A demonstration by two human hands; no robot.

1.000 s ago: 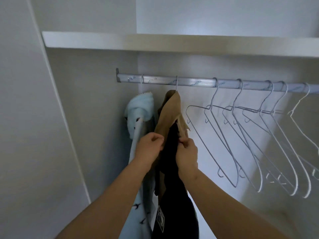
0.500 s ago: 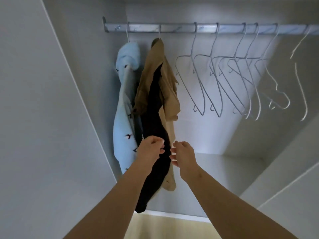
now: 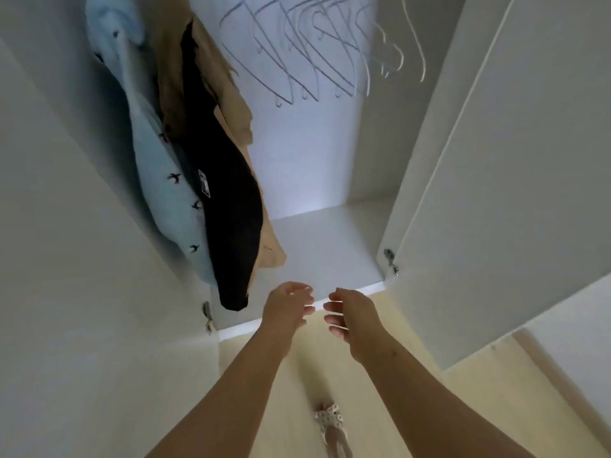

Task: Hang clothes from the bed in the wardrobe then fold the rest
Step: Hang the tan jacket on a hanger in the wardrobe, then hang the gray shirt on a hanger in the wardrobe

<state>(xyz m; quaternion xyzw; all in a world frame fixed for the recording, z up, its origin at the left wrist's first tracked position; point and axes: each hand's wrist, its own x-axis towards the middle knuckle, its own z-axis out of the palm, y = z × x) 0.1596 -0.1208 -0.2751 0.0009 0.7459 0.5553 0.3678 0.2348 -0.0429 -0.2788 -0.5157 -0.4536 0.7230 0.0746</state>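
Because both hands now hang free of the clothes, nothing steadies the black garment (image 3: 228, 209); it hangs at the left end of the wardrobe, wrapped by the tan garment (image 3: 236, 104) and just beside the light blue garment (image 3: 165, 200). The left hand (image 3: 287, 307) and right hand (image 3: 350, 317) sit close together over the wardrobe's front edge (image 3: 370, 288), fingers loosely curled, slightly apart, gripping nothing.

Probable faults: the black garment may slip down out of the tan one, since two items appear to share one hanger; the hook and rail are out of view, so seating cannot be confirmed; the empty hangers (image 3: 314, 51) appear blurred, so whether they are swinging cannot be told.

Change from the earlier frames: one second ago both hands pinched the fabric high up near the collar; half a second ago they were at the lower hem; now they are below the hem and apart from it, and the view has tilted down to the floor (image 3: 264, 375).
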